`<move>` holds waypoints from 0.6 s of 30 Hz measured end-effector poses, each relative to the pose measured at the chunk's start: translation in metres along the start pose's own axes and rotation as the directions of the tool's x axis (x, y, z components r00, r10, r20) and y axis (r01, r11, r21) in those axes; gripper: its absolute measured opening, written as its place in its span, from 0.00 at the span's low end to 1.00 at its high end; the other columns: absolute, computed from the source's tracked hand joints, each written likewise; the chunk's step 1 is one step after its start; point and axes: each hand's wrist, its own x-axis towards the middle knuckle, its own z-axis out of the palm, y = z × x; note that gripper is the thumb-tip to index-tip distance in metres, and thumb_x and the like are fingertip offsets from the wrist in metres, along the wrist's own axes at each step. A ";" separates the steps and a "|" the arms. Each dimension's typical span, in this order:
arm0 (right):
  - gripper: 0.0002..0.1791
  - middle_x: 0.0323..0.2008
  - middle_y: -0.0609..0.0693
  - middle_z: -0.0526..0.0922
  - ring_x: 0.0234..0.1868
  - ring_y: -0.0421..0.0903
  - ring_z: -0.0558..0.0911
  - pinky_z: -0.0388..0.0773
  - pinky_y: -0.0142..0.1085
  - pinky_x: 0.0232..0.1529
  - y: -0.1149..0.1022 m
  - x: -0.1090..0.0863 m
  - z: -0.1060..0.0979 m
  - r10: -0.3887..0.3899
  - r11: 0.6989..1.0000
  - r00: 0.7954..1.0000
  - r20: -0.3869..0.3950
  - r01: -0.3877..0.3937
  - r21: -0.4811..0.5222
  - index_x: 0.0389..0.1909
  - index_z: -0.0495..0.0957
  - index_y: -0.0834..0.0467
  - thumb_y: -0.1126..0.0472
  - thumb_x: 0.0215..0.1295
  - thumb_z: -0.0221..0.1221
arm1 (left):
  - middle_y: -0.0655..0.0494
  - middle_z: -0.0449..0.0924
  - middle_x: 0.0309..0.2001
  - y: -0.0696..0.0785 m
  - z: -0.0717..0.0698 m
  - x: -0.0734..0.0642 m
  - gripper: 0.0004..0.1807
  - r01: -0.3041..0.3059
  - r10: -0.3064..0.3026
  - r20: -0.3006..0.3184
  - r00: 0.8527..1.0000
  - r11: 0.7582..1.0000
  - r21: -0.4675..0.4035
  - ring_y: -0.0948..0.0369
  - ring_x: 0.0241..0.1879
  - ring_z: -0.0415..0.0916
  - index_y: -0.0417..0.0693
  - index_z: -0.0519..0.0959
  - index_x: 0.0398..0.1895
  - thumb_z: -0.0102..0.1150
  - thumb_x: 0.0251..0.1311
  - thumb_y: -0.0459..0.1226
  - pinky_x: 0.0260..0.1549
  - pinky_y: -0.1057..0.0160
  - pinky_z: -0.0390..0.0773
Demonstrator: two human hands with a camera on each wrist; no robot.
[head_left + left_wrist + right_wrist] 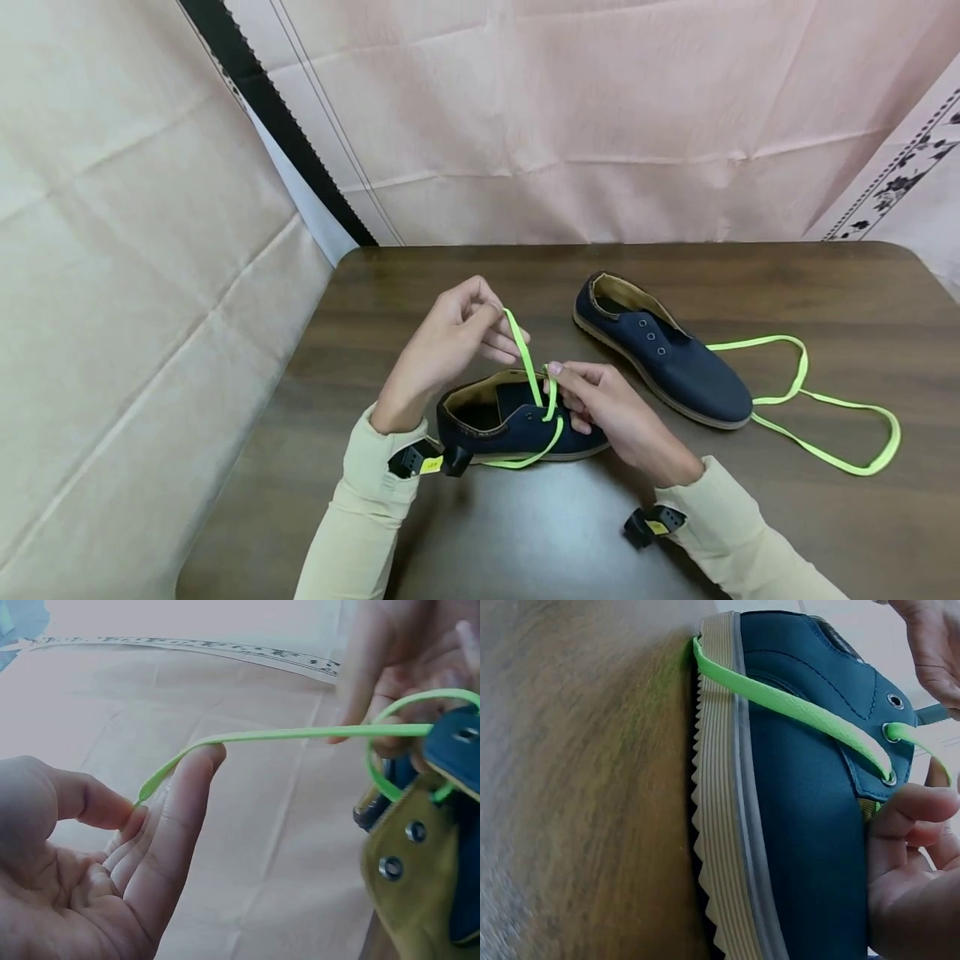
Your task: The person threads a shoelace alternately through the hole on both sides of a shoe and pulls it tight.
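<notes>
A navy shoe (487, 437) with a tan lining lies on the table, toe to the right. A neon-green shoelace (527, 358) runs through eyelets on its near flap, and part of it trails along the sole. Above the shoe, my left hand (465, 325) pinches the lace's tip (154, 784) between thumb and finger, the lace stretched over another fingertip. At the shoe's front, my right hand (611, 408) pinches a small lace loop (552, 392) close to the eyelets. In the right wrist view, lace enters two eyelets, and a third eyelet (895, 700) shows bare.
A second navy shoe (675, 358) lies behind and to the right, its visible eyelets unlaced. Another green shoelace (832, 400) lies looped beside its toe on the brown wooden table (787, 533). Pale cloth (600, 100) hangs behind the table.
</notes>
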 end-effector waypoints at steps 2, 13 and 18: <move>0.19 0.23 0.47 0.63 0.23 0.42 0.65 0.66 0.31 0.24 0.001 -0.001 0.001 -0.005 1.000 1.000 0.000 0.005 -0.002 0.37 0.79 0.62 0.49 0.82 0.56 | 0.30 0.88 0.43 0.002 0.000 0.001 0.07 -0.005 0.005 -0.007 1.000 1.000 0.000 0.51 0.33 0.90 0.36 0.70 0.43 0.41 0.80 0.29 0.38 0.52 0.89; 0.13 0.21 0.45 0.61 0.21 0.41 0.65 0.67 0.31 0.25 0.011 0.004 0.001 -0.043 0.996 0.997 0.060 0.038 0.077 0.36 0.80 0.61 0.56 0.81 0.57 | 0.35 0.89 0.40 0.008 -0.005 -0.002 0.08 -0.073 0.071 -0.028 0.997 0.996 -0.058 0.55 0.30 0.90 0.36 0.69 0.41 0.40 0.80 0.30 0.36 0.53 0.89; 0.11 0.26 0.47 0.69 0.20 0.41 0.65 0.67 0.30 0.24 0.012 0.003 -0.001 -0.029 0.997 0.999 0.039 0.026 0.067 0.40 0.83 0.62 0.57 0.80 0.60 | 0.32 0.88 0.39 0.011 -0.002 -0.005 0.08 -0.173 0.172 -0.025 0.985 0.981 -0.088 0.54 0.29 0.90 0.37 0.68 0.40 0.40 0.80 0.30 0.36 0.51 0.89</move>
